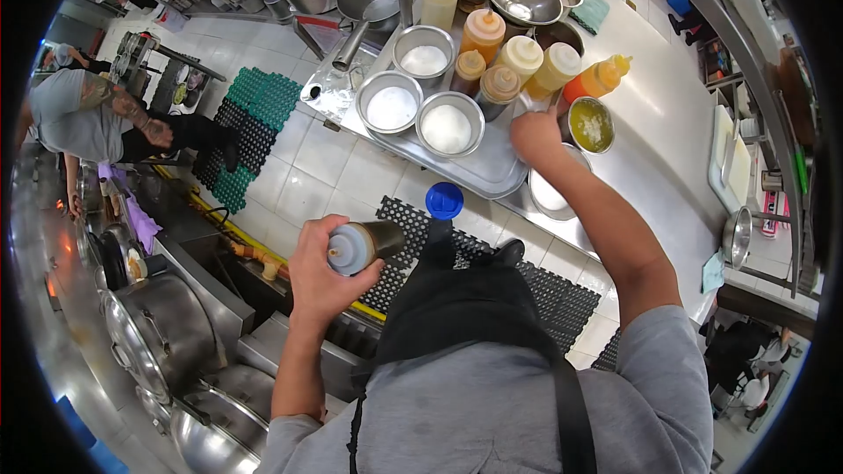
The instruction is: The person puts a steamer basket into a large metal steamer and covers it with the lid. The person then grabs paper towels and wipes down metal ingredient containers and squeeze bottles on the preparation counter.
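My left hand (327, 268) is wrapped round a squeeze bottle (379, 241) of dark liquid, tilted so that its pale nozzle cap faces me, out over the floor. My right hand (536, 136) reaches over the edge of the metal tray (492, 177), beside the squeeze bottles. Its fingers look curled, but their tips and anything in them are hidden. Close to it stand a brown-filled squeeze bottle (499, 88), a yellowish squeeze bottle (555, 68) and a metal bowl of yellow-green liquid (591, 125). Below my right forearm sits a bowl of white powder (551, 189).
Several metal bowls of white granules (450, 127) stand on the tray. An orange squeeze bottle (604, 76) is farther right on the steel counter (654, 149). A round blue lid (445, 200) shows above the black floor mat (558, 298). Large pots (167, 325) line the left; another person (88, 114) stands there.
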The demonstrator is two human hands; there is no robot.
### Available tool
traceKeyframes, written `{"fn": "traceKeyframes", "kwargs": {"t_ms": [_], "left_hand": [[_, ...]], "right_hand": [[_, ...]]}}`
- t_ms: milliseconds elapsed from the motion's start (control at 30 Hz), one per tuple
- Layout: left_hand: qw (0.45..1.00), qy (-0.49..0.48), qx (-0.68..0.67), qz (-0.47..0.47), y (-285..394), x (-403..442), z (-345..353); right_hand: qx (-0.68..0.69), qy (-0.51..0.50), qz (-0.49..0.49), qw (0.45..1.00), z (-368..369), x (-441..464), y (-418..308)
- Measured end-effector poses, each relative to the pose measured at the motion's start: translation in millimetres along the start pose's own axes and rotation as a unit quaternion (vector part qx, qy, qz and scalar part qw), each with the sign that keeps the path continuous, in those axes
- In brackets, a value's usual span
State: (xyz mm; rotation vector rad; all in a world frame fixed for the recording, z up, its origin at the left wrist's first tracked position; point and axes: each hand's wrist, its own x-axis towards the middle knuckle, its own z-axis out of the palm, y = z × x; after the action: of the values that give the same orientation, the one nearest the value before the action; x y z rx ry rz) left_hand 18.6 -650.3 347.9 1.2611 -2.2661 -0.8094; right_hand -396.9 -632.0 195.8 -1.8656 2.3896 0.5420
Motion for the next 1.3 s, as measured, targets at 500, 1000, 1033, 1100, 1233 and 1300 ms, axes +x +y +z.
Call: {"fn": "traceKeyframes", "kwargs": {"t_ms": [500,1000,1033,1100,1233,1300], "left_hand": [[0.997,0.015,-0.01,0.076,31,39,0],[0.964,-0.058,-0.013,0.26,153,159,135],[0.962,-0.074,0.007,0.263,158,167,150],[0.961,-0.101,0.055,0.253,162,182,180],[0.954,-0.156,0.119,0.225,166,195,219],[0.955,-0.184,0.124,0.199,164,198,225]], "right_hand": [[0.499,0.061,-0.049,0.863,-24,-80,-127],[0.757,-0.065,0.308,0.573,102,-304,-48],[0.751,-0.07,0.341,0.561,103,-317,-44],[0.761,-0.06,0.369,0.53,125,-344,-39],[0.804,-0.013,0.424,0.417,130,-379,-45],[0.803,-0.015,0.451,0.389,138,-396,-51]]}}
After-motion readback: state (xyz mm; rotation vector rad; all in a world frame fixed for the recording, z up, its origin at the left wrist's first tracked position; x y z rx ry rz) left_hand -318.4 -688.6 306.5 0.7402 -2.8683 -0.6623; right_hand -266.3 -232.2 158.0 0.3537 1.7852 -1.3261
